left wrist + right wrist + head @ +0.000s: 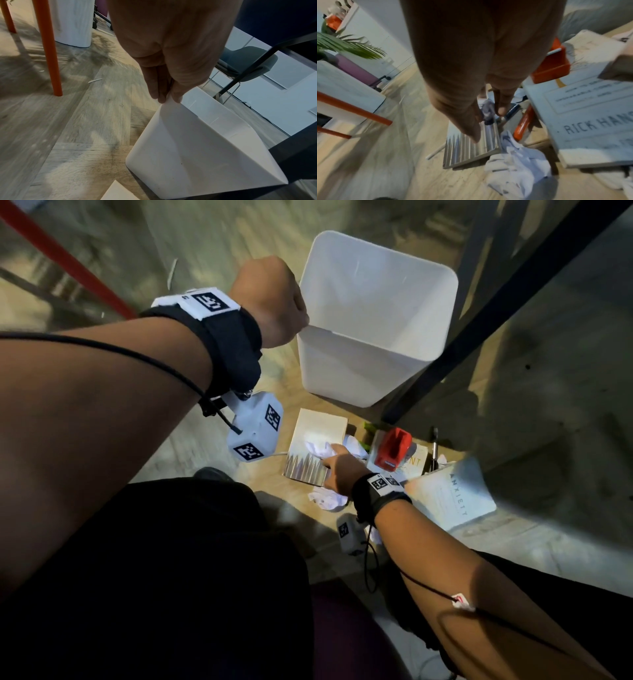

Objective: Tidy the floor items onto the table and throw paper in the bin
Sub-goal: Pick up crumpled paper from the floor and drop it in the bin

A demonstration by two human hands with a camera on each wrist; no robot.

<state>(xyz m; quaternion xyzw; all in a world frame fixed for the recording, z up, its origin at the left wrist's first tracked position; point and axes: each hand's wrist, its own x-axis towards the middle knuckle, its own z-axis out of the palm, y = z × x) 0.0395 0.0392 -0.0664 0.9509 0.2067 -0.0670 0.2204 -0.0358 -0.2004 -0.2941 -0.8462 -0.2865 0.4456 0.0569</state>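
My left hand (pixel 274 302) pinches the near-left rim of the white bin (pixel 376 313), thumb inside and fingers (pixel 155 86) outside the bin (pixel 197 148), which stands tilted on the wooden floor. Low down, my right hand (pixel 337 465) reaches over a book with a silver ribbed cover (pixel 317 453) and closes its fingers (pixel 502 106) round a crumpled white paper (pixel 320 448) lying on it. In the right wrist view the paper (pixel 488 111) sits between thumb and fingers above the ribbed book (pixel 471 148). Another crumpled paper (pixel 327 498) lies beside that book.
A red tape dispenser (pixel 394 448) sits on a second book; a pale book (pixel 452 498) leans at the right, a pen (pixel 435 446) behind it. A dark table leg (pixel 496 313) crosses beside the bin. Orange chair legs (pixel 49 54) stand at the left.
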